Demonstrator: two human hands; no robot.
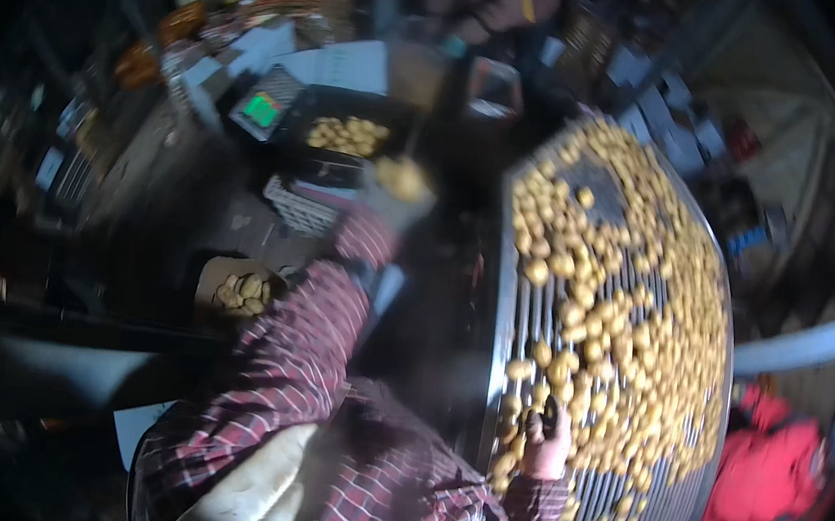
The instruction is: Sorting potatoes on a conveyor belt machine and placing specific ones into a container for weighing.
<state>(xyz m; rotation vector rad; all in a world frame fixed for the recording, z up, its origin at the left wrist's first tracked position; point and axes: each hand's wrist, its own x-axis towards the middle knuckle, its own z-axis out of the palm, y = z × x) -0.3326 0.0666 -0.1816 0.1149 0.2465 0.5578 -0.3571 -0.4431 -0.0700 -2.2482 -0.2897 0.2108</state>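
My right hand (pixel 548 442) reaches in among many yellow potatoes (pixel 634 357) lying on a sorting table of parallel metal bars (pixel 647 501). Dark patches show at its fingers; whether it grips a potato, I cannot tell. My left arm, in a plaid sleeve, stretches forward. Motion blur covers my left hand (pixel 397 202), and yellow potatoes (pixel 403 178) show at its fingers, seemingly held. Just ahead and left of it, more potatoes (pixel 348 135) sit in a dark container. A white perforated plastic basket (pixel 300 206) is beside my left wrist.
A scale with a lit green display (pixel 262 110) stands at the upper left. A round container (pixel 210 282) of potatoes is left of my left forearm. Cardboard and white boxes lie farther back. A person in a red jacket (pixel 765 482) is beyond the sorting table, right; another person (pixel 488 0) is ahead.
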